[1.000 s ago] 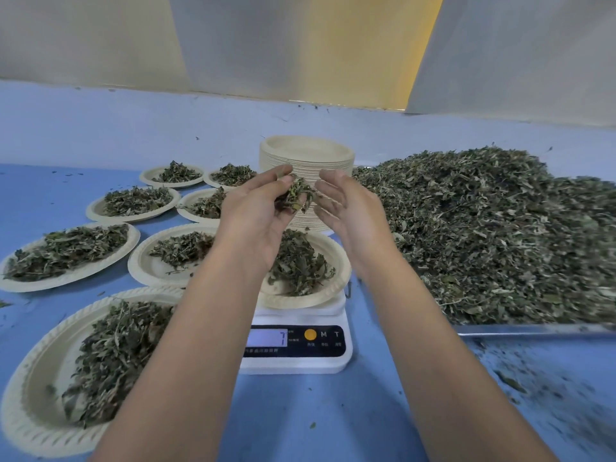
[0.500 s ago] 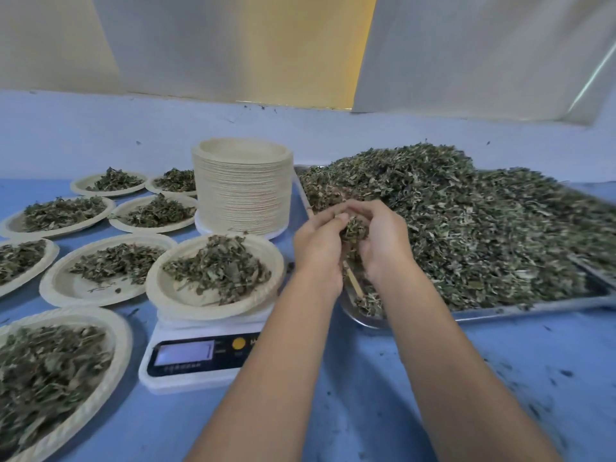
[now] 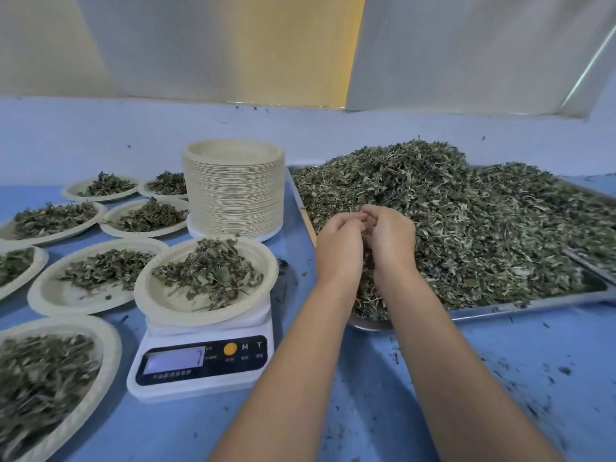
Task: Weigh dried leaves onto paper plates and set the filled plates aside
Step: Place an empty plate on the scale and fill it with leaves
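A paper plate (image 3: 266,261) with a small mound of dried leaves (image 3: 206,275) sits on the white digital scale (image 3: 200,361). To its right, a metal tray (image 3: 533,303) holds a big heap of dried leaves (image 3: 466,228). My left hand (image 3: 340,248) and my right hand (image 3: 391,241) are side by side over the tray's near left part. Their fingers curl inward around a clump of leaves between them. The hands hide most of that clump.
A tall stack of empty paper plates (image 3: 233,195) stands behind the scale. Several filled plates (image 3: 100,278) cover the blue table to the left, one large at the near left (image 3: 110,345). Leaf crumbs lie on the table at the right.
Both hands moved from above the plate on the scale rightward to the tray, carrying a clump of leaves. They now sit lower, in the heap. My view turned right.
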A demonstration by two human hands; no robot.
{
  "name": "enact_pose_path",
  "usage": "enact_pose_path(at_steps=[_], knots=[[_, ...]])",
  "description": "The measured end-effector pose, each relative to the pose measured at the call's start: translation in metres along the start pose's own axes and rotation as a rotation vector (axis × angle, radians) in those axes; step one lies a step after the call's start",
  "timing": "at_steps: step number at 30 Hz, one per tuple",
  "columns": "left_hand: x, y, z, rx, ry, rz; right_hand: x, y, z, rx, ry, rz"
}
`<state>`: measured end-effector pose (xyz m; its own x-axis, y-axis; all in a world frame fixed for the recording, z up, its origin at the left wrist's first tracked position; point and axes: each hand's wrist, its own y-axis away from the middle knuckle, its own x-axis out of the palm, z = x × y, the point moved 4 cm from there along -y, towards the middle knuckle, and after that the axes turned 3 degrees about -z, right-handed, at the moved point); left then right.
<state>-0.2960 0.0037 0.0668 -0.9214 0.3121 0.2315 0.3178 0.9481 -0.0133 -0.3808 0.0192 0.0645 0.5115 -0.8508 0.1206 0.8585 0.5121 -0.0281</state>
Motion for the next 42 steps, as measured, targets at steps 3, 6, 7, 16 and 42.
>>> enact_pose_path(at_steps=[3, 6, 7, 16, 42], knots=[[0.0, 0.0, -0.002, -0.023, 0.013, 0.035, -0.003, 0.002, 0.001, -0.081, 0.058, -0.009], [-0.005, 0.0, -0.004, -0.057, 0.006, 0.014, -0.001, 0.006, 0.003, -0.168, 0.117, -0.007], [-0.009, 0.0, -0.005, -0.055, 0.012, -0.001, 0.0, 0.008, 0.004, -0.181, 0.122, 0.0], [-0.08, 0.01, -0.044, 0.267, -0.115, -0.218, 0.052, 0.044, -0.003, -0.246, 0.497, 0.335], [-0.155, 0.04, -0.083, 0.234, 0.018, -0.164, 0.133, 0.09, -0.01, 0.034, 0.404, 0.55]])
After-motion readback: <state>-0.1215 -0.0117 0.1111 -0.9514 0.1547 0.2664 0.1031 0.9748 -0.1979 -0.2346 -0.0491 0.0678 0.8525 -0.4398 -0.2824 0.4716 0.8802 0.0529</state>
